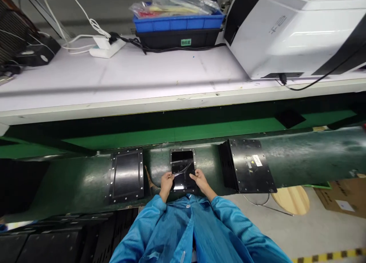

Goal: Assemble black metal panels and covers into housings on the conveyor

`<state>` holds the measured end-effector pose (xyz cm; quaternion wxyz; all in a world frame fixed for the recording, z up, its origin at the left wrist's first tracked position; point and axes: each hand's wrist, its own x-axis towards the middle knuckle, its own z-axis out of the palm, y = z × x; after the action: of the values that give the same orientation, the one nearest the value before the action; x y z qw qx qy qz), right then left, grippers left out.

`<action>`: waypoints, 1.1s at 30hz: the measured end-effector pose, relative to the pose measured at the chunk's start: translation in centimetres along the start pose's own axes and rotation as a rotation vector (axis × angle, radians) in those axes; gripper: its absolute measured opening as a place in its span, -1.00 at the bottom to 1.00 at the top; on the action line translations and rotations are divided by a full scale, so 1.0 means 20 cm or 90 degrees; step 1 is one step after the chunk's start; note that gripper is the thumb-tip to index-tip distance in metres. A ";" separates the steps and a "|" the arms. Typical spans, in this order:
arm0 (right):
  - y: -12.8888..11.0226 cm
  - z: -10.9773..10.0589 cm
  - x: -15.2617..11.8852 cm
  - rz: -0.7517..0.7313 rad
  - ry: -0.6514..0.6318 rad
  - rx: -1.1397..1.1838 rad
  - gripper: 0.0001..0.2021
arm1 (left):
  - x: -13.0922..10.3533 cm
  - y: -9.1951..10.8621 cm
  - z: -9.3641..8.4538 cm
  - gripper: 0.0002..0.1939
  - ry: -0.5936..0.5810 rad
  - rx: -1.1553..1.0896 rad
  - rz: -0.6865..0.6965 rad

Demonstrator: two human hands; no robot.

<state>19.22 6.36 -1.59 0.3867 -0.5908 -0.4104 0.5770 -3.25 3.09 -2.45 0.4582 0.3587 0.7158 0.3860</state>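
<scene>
A glossy black rectangular panel (182, 164), tablet-like and with bright reflections, lies in front of my body over a riveted rim on the green belt. My left hand (166, 183) pinches its left edge. On the opposite edge, my right hand (201, 180) is closed with the thumb over the front face. Pale streaks across the panel could be clear film or reflections; I cannot tell which. To the left rests a black studded case (127, 175). A thicker black case (252, 165) with white labels sits to the right.
Beyond the belt (80, 179) runs a white bench (160, 70) with a power strip (107, 49), a blue bin (178, 23) of bagged items and a large white machine (274, 30). A wooden stool (291, 200) and a cardboard box (343, 196) stand at lower right.
</scene>
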 end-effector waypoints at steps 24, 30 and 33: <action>0.00 -0.05 -0.09 -0.005 0.081 -0.494 -0.58 | -0.15 0.05 -0.14 -0.60 -0.070 0.450 -0.010; 0.06 -0.15 -0.14 0.138 0.021 -0.554 -0.60 | -0.12 0.06 -0.15 -0.72 -0.123 0.446 -0.034; 0.06 -0.20 -0.18 0.180 -0.001 -0.576 -0.66 | -0.15 0.01 -0.12 -0.76 -0.182 0.403 -0.093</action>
<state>23.24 2.63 -1.27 0.0076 -0.7498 -0.5362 0.3876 -4.55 -0.05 -0.47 0.4462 0.4813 0.7524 0.0568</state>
